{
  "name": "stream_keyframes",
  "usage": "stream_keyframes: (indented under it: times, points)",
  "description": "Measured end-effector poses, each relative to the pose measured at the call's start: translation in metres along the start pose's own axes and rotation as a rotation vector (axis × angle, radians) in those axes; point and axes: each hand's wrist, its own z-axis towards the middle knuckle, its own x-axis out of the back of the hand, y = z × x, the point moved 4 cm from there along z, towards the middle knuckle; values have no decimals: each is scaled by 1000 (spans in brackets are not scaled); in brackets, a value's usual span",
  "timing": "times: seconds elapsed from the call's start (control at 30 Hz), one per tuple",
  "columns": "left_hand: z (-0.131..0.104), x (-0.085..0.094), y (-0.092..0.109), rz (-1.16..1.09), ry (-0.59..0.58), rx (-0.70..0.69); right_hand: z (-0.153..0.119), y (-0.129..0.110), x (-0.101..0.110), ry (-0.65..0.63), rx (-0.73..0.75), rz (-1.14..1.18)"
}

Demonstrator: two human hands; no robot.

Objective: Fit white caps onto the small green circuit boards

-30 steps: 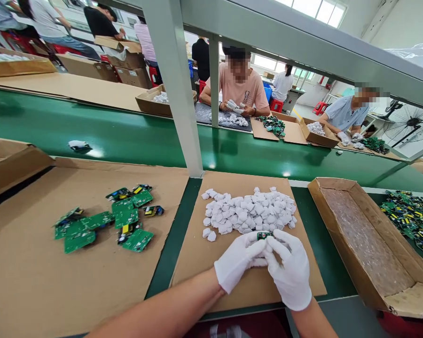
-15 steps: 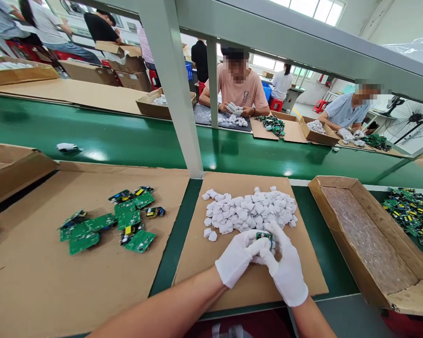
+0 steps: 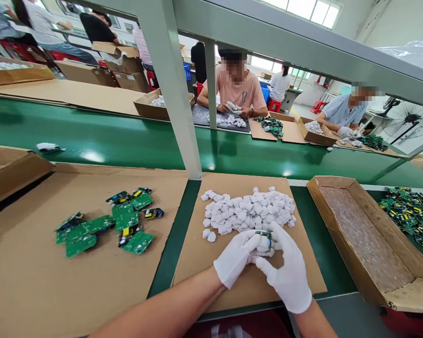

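In white gloves, both my hands are over the cardboard sheet [image 3: 193,267] in front of me. My left hand [image 3: 237,256] is closed around a small green circuit board [image 3: 264,234], which stands on edge with white material against it. My right hand [image 3: 289,272] is just right of the board, thumb and fingers apart, with fingertips close to the board's right end; whether they touch it I cannot tell. Just beyond my hands lies a heap of small white pieces [image 3: 250,209]. Part of the board is hidden by my fingers.
Several green circuit boards [image 3: 125,216] lie on the left cardboard [image 3: 31,281]. A shallow cardboard box [image 3: 370,234] stands at right, beside more boards [image 3: 405,211]. Across the green belt [image 3: 127,141], which carries a white-wrapped item [image 3: 49,147], co-workers sit. A metal post [image 3: 176,94] rises ahead.
My right thumb and fingers have spread away from the board, while my left hand keeps hold of it. The white-wrapped item on the belt has shifted left.
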Motion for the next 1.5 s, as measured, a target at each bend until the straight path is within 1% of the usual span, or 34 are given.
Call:
stream_keyframes:
  times: [0.07, 0.13, 0.23, 0.33, 0.37, 0.43, 0.5, 0.57, 0.63, 0.67, 0.77, 0.83, 0.9, 0.97, 1.0, 1.13, 1.2, 1.3, 1.4, 1.5]
  points:
    - [-1, 0, -3, -9, 39, 7, 0, -5, 2, 81, 113, -183]
    - [-3, -2, -4, -11, 68, 26, 1, -8, -1, 122, 209, -263]
    - [-7, -4, -3, 46, 100, 26, 3, -10, -7, 139, 301, -279]
    - [-7, -2, 0, 114, 126, 3, 4, -9, -9, 115, 310, -272]
    - [-7, -2, 1, 119, 115, -7, 3, -8, -9, 91, 295, -237]
    - [-4, -2, 3, 108, 73, -3, 3, -6, -8, -5, 229, -93]
    - [-2, -3, 3, 83, 41, 26, 1, -3, -7, -84, 98, 99]
    - [-2, -4, 4, 64, 37, 52, -1, -1, -6, -76, -37, 242]
    - [-3, -6, 5, 56, 16, 63, -1, 1, -6, -22, -128, 295]
    - [-4, -7, 4, 45, -8, 69, -1, 1, -7, -20, -154, 309]
    - [-5, -8, 2, -36, -82, 69, 0, 3, -10, -76, -244, 314]
    - [-5, -4, -2, -37, -66, 69, 1, 4, -11, -108, -266, 277]
    - [-4, 1, -5, 41, 4, 84, 1, 5, -11, -113, -250, 238]
    - [-3, 4, -6, 120, 52, 98, 0, 5, -11, -115, -229, 247]
    - [-3, 3, -6, 142, 50, 101, 0, 6, -11, -116, -232, 262]
    - [-4, -5, -2, 163, -50, 100, 0, 13, -9, -128, -312, 357]
    - [-5, -8, 0, 194, -73, 90, -1, 17, -9, -144, -340, 409]
    - [-4, -7, 1, 250, -54, 56, -1, 19, -10, -158, -328, 417]
    - [-3, -5, 2, 261, -55, 47, 0, 22, -11, -173, -361, 411]
    - [-3, -4, 4, 235, -42, 67, 4, 19, -9, -217, -376, 515]
